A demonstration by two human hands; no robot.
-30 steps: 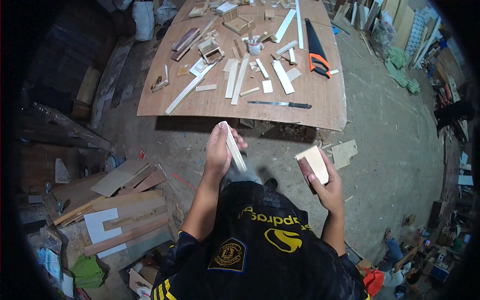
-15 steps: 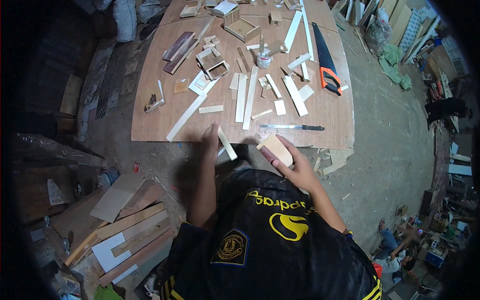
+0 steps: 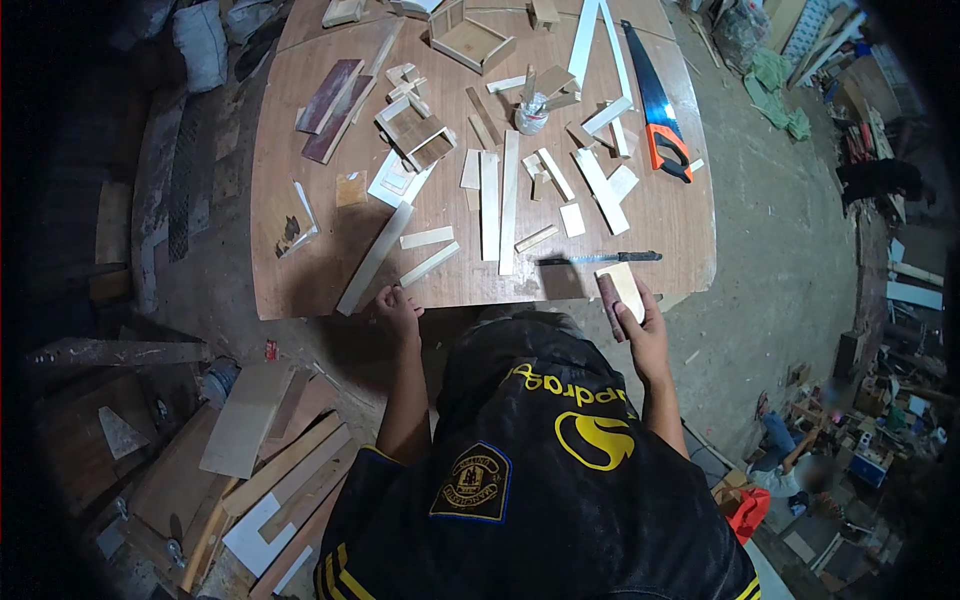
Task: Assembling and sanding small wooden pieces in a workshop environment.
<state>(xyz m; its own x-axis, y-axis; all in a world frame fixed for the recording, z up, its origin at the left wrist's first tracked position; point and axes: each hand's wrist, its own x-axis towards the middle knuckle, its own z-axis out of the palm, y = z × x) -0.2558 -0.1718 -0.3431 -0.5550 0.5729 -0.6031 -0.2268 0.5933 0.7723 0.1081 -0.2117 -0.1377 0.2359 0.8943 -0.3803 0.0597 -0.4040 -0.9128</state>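
My right hand (image 3: 648, 325) grips a pale wooden block (image 3: 627, 288) beyond the table's near edge. A dark reddish-brown strip that looks like sandpaper (image 3: 608, 300) lies along the block's left side, under my fingers. My left hand (image 3: 402, 312) is at the table's near edge with its fingers loosely apart. Just beyond its fingertips, a thin wooden strip (image 3: 430, 263) rests on the tabletop. Close by lie a short wooden piece (image 3: 427, 238) and a longer slat (image 3: 376, 260). A hacksaw-like blade with a black handle (image 3: 600, 258) lies beyond the block.
On the wooden table (image 3: 330, 235) are several slats, small open wooden boxes (image 3: 470, 42), a jar (image 3: 532, 118) with sticks and an orange-handled handsaw (image 3: 668, 150). Scrap boards (image 3: 250, 420) are piled at the lower left. Another person (image 3: 795, 465) sits at the lower right.
My left hand has let go of the thin strip, which now lies on the table. My right hand has moved right with the block, turning it more upright.
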